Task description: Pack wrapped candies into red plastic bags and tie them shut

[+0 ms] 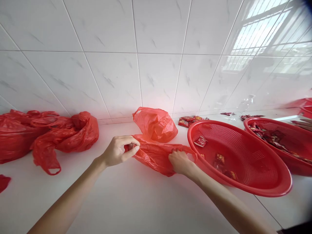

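Note:
My left hand pinches the left edge of a red plastic bag between thumb and fingertips. At the bag's right part, my right hand is closed with curled fingers on the film; the fingertips are hidden in its folds. The bag is held low over the white counter, its mouth stretched between both hands. Just behind it stands another red plastic bag, puffed out against the wall. Right of my right hand is a red perforated basket with a few small red snack packets inside.
Several red plastic bags lie bunched at the left. More snack packets lie by the tiled wall. A second red basket with packets stands far right, near another person's hand.

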{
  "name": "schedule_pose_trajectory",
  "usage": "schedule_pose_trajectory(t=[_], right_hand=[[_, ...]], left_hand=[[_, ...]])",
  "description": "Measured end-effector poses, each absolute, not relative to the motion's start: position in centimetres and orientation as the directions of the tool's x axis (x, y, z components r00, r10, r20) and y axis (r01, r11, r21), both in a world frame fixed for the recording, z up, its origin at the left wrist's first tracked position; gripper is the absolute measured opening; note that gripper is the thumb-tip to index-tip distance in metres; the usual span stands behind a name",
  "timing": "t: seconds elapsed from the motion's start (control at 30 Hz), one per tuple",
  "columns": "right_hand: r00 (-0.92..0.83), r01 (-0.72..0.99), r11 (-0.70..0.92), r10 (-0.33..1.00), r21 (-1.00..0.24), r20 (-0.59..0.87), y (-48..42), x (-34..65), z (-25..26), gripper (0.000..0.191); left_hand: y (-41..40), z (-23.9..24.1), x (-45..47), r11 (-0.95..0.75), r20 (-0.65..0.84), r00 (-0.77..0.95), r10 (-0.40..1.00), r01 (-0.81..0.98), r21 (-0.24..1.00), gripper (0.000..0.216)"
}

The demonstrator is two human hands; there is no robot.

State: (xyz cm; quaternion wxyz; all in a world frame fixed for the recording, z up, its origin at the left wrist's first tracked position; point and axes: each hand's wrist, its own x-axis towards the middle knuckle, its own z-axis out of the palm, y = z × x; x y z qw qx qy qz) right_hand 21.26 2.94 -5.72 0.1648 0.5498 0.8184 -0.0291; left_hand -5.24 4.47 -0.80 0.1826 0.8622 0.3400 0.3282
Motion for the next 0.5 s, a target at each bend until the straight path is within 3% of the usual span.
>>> schedule_pose_trajectory(t=[0.13, 0.23, 0.3, 0.4, 0.5], right_hand=[[-0.466, 0.875, 0.484, 0.854, 0.025, -0.232, 2.2, 21.4, -4.2, 0.031], [-0.652, 0.747, 0.597, 0.744, -0.293, -0.145, 1.2, 23.0, -0.9, 0.032], [-0.685, 0.656, 0.588, 0.728, -0.473, -0.044, 0.5, 25.2, 1.6, 0.036], [-0.543, 0.721, 0.52, 0.835, -0.458, 0.092, 0.3, 30.3, 3.9, 0.038], [-0.321, 0.865, 0.306, 0.947, -0.399, 0.03, 0.5, 36.5, 2.7, 0.061]], left_hand=[[4.0, -0.2, -4.5, -0.676, 0.291, 0.618, 0.73, 0.592, 0.44, 0.017], [3.8, -0.2, -3.6, -0.674, 0.19, 0.669, 0.719, 0.603, 0.428, 0.02], [3.7, -0.4, -3.2, -0.671, 0.153, 0.688, 0.71, 0.595, 0.442, 0.021], [3.7, -0.4, -3.0, -0.658, 0.129, 0.69, 0.712, 0.592, 0.465, 0.021], [3.7, -0.3, -3.1, -0.634, 0.116, 0.67, 0.733, 0.611, 0.475, 0.022]])
